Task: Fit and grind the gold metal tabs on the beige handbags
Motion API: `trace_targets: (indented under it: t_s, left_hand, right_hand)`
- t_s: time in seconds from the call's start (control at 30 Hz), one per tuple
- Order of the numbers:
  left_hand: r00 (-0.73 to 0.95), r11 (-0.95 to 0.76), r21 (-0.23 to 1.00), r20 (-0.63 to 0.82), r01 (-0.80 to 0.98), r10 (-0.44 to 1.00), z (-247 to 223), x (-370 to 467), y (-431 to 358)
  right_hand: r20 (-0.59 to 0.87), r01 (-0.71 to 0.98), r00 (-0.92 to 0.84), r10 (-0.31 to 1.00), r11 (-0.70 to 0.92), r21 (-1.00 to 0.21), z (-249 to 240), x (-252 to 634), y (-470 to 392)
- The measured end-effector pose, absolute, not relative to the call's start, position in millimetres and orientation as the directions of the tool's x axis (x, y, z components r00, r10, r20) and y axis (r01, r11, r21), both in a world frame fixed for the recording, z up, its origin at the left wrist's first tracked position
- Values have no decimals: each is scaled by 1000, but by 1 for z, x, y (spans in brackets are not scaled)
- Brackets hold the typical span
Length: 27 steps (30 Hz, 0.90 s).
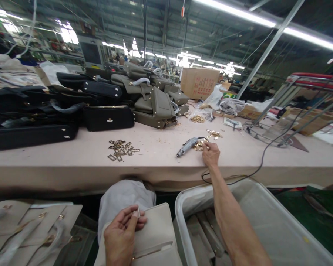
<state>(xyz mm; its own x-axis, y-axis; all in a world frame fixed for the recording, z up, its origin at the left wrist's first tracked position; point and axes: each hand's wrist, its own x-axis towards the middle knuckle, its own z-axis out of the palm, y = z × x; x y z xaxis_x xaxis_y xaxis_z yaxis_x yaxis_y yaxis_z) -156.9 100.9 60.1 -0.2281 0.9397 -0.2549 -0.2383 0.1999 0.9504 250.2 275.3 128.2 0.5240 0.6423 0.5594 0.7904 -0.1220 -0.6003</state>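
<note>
My left hand [123, 231] is closed, thumb against fingers, on a small white piece [138, 213] whose kind I cannot make out. Under it lies a beige bag part [162, 229] with a slit, resting on my lap. My right arm stretches out to the table, where my right hand [211, 154] has its fingers pinched together at a pile of small gold metal fittings [197, 145]. What is between those fingertips is hidden. Just left of that hand lies a grey electric screwdriver [186, 146], its cable running off behind the hand.
Dark metal frames [121, 149] lie scattered on the pink-covered table [155, 159]. Black handbags [108, 118] and olive handbags [155, 107] are heaped behind. A white plastic bin [255, 207] with beige pieces stands below my right arm. Beige bags [13, 229] sit lower left.
</note>
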Motion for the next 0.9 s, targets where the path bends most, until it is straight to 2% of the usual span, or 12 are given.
trace_targets:
  t_s: [0.2,0.3,0.7,0.77,0.83,0.9]
  left_hand:
    - [-213,182,946,-242,-267,947,64,-157,101]
    - [-213,164,945,-229,-284,950,68,-157,100]
    - [-220,201,889,-311,-410,925,96,-160,87]
    - [-191,223,883,-323,-412,927,109,-162,81]
    - [-167,219,887,-308,-406,937,123,-162,74]
    - [-140,206,891,-283,-404,949,133,-162,70]
  right_hand:
    - [557,812,255,790,138,-568,132,234,261]
    - [548,798,183,816,202,-567,133,231,260]
    - [513,718,312,799,155,-678,155,212,246]
    - [512,647,334,791,203,-735,168,189,231]
    - [536,505,353,767,326,-799,182,150,206]
    - [584,446,307,751,428,-786,198,103,174]
